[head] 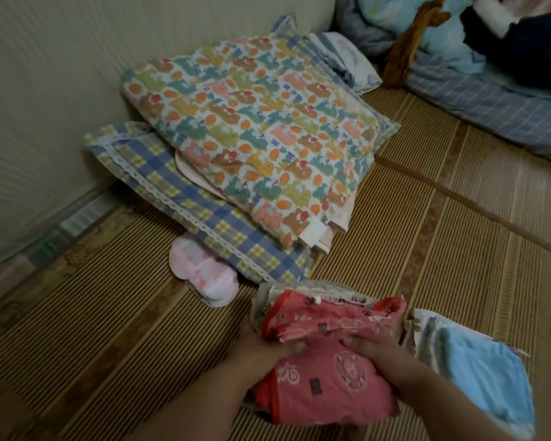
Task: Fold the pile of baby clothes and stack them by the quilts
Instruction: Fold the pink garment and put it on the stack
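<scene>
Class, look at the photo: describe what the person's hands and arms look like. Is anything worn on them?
The left hand and right hand are bare, with no gloves. The left forearm and right forearm are bare too: no sleeve reaches into view, and no watch or bracelet shows at either wrist. The picture is too blurred to tell about rings.
</scene>
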A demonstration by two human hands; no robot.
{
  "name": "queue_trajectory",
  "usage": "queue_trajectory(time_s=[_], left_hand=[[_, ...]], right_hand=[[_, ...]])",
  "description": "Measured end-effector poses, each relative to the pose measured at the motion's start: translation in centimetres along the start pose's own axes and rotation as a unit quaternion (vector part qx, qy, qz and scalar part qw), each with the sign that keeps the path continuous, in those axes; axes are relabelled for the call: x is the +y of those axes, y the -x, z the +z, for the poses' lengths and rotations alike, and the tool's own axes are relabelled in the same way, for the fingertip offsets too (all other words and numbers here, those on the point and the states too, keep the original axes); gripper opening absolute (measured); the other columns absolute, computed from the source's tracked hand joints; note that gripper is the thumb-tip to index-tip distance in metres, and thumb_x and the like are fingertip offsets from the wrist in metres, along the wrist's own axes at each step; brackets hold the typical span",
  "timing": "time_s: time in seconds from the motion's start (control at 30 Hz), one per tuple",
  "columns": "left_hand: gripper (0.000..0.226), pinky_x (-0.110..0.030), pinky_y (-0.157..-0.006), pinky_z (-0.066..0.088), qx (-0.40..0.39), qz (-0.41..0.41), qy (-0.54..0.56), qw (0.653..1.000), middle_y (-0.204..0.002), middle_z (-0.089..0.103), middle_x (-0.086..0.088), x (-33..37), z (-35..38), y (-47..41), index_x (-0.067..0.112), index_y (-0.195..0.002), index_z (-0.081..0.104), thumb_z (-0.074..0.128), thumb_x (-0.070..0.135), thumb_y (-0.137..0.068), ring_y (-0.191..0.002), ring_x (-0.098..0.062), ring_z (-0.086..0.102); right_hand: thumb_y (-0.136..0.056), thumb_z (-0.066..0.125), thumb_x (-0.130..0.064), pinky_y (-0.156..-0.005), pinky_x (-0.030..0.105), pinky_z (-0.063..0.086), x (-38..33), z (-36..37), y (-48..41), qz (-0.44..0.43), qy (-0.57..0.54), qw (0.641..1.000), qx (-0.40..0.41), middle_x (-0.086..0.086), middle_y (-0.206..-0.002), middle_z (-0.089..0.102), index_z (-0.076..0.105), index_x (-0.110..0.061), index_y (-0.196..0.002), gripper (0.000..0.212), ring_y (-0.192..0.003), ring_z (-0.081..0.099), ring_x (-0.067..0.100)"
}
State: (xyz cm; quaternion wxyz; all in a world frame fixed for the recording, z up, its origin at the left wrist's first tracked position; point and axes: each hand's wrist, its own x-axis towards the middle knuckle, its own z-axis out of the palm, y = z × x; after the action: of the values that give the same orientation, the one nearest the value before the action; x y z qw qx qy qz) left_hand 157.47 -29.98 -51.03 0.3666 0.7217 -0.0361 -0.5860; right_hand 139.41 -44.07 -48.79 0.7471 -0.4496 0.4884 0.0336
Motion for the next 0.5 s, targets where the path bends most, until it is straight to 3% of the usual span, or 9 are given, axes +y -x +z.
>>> queue_trajectory(time_s=[0.13,0.27,0.33,0.4,0.5], left_hand=[[0.153,-0.049,-0.093,0.052,-0.054,-0.036,0.043,0.997,-0.119,0.059,0.0,0.1,-0.7,-0.5,0.032,-0.146,0.018,0.093,0.056,-0.016,-0.105,-0.025,0.063],[0.162,-0.053,-0.095,0.05,-0.009,-0.038,0.026,0.999,-0.143,0.042,-0.009,-0.3,-0.6,-0.2,0.035,-0.15,0.006,0.091,0.063,-0.014,-0.121,-0.031,0.053],[0.153,-0.053,-0.098,0.047,0.006,-0.013,0.019,1.0,-0.144,0.042,-0.01,-1.1,-0.4,-0.2,0.036,-0.149,0.017,0.089,0.066,-0.017,-0.125,-0.032,0.05],[0.136,-0.049,-0.101,0.046,-0.004,0.04,0.022,0.999,-0.134,0.056,-0.005,-2.0,-0.2,0.0,0.037,-0.142,0.035,0.088,0.068,-0.022,-0.12,-0.028,0.055],[0.119,-0.048,-0.098,0.049,-0.037,0.075,0.041,0.996,-0.122,0.066,0.0,-2.6,0.0,0.4,0.035,-0.139,0.041,0.091,0.057,-0.034,-0.11,-0.022,0.063]], right_hand=[[-0.073,0.071,-0.015,-0.073,0.043,0.058,0.6,0.2,-0.9,-0.011,-0.015,1.0,0.004,0.027,-0.104,0.069,0.061,0.002,-0.117,0.048,-0.094,0.068,0.044],[-0.069,0.073,-0.018,-0.067,0.039,0.059,1.3,0.5,-1.2,-0.027,-0.034,0.999,0.004,0.023,-0.102,0.071,0.06,-0.004,-0.117,0.052,-0.089,0.07,0.04],[-0.069,0.073,-0.018,-0.065,0.038,0.059,1.7,0.5,-1.1,-0.035,-0.046,0.998,0.003,0.022,-0.1,0.072,0.061,-0.005,-0.115,0.05,-0.087,0.071,0.04],[-0.068,0.073,-0.019,-0.064,0.038,0.058,2.1,0.5,-1.0,-0.039,-0.046,0.998,-0.001,0.022,-0.1,0.072,0.062,-0.006,-0.113,0.048,-0.086,0.071,0.039],[-0.07,0.072,-0.021,-0.063,0.035,0.058,2.2,0.4,-0.8,-0.043,-0.026,0.999,-0.01,0.02,-0.098,0.073,0.062,-0.006,-0.112,0.046,-0.084,0.072,0.036]])
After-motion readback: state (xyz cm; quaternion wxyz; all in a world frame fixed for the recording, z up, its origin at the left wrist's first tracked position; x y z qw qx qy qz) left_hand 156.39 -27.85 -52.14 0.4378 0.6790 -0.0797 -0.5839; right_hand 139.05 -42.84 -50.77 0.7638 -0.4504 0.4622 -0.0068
